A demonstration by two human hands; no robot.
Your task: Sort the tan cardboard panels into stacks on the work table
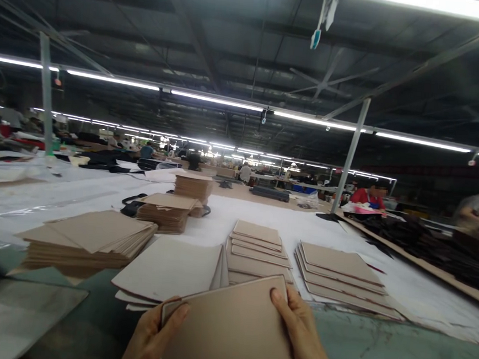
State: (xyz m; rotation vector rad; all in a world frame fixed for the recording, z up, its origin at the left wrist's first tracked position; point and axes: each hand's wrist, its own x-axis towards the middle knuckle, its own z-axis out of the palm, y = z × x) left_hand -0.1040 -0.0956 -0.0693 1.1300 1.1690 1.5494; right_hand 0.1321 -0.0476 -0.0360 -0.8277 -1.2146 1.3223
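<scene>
My left hand [156,328] grips the left edge of a tan rectangular panel [231,334] with dark-edged sides, thumb on its face. At its upper right corner my right hand [300,328] pinches the same panel, thumb in front and fingers behind. The panel is tilted towards me at the front edge of the table, its lower part out of frame. Just behind it lie pale grey-white sheets [170,268], slightly curled. Beyond are a stepped stack of similar tan panels [257,244] and, to the right, another stack of panels [340,265].
A tall pile of tan boards [89,239] stands at left, with more board stacks [166,212] behind it. White sheeting [294,220] covers the table. Dark material [428,250] is heaped at right. A metal post [351,155] rises behind. Several people work farther off, one in red [366,196].
</scene>
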